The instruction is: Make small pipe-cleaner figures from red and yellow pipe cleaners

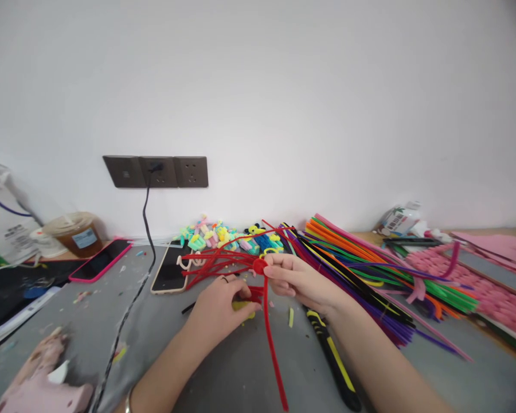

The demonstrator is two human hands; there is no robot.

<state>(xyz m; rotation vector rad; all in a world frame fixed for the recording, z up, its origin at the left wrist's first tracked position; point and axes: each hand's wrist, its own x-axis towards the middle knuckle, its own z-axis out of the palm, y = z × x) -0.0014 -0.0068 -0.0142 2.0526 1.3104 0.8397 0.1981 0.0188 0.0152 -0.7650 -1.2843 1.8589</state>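
My right hand [294, 279] pinches a small, tightly wound red pipe cleaner coil [258, 265] between thumb and fingertips. From the coil a long red tail [270, 332] hangs down toward the front of the table. My left hand [223, 307] is just to the left and lower, its fingers curled over something yellow [243, 306] and short red pieces [257, 292]. What it grips is mostly hidden by the fingers. Behind it, loose red pipe cleaners [215, 259] fan out to the left, partly over a phone [170, 272].
Bundled coloured pipe cleaners [370, 275] lie on the right, beside a black-and-yellow utility knife [333, 361]. Small pastel pieces [215, 235] sit by the wall. A power cord [131, 304] crosses on the left, near a pink glue gun [47, 384] and a drink cup [79, 235].
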